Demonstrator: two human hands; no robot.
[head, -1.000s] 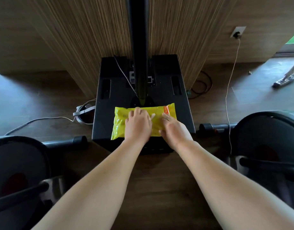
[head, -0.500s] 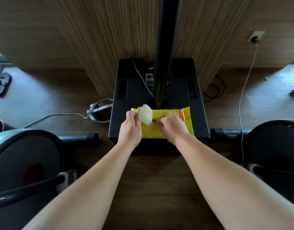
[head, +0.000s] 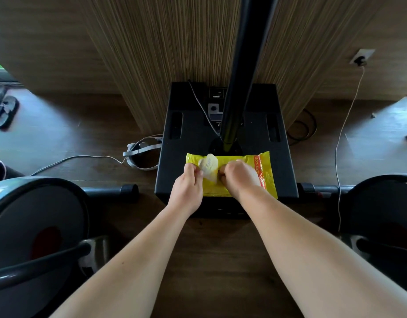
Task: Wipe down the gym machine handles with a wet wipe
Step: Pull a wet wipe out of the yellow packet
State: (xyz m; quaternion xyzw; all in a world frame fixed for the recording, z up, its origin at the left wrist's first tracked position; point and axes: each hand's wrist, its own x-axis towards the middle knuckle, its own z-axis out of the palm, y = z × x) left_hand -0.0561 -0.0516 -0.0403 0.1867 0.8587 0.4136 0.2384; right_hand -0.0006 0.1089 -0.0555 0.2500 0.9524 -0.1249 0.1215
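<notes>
A yellow wet-wipe pack (head: 265, 174) with an orange band lies flat on a black box-shaped base (head: 188, 157). Its pale sticker flap (head: 209, 167) is peeled up and folded back to the left. My left hand (head: 188, 187) pinches that flap at the pack's left end. My right hand (head: 240, 177) rests on the middle of the pack, fingertips curled at the opening beside the flap. Whether a wipe is between those fingers is hidden. Dark handle bars of exercise machines show at the lower left (head: 37, 265) and lower right (head: 381, 246).
A black pole (head: 243, 72) rises from the base in front of a ribbed wooden wall. Round machine housings flank me at left (head: 32, 216) and right (head: 386, 203). Cables (head: 78, 159) and a strap lie on the wooden floor; a white cord (head: 344, 125) hangs from a wall socket.
My hands went from lying flat on the closed pack to peeling its sticker flap up and back to the left. My view has also shifted left.
</notes>
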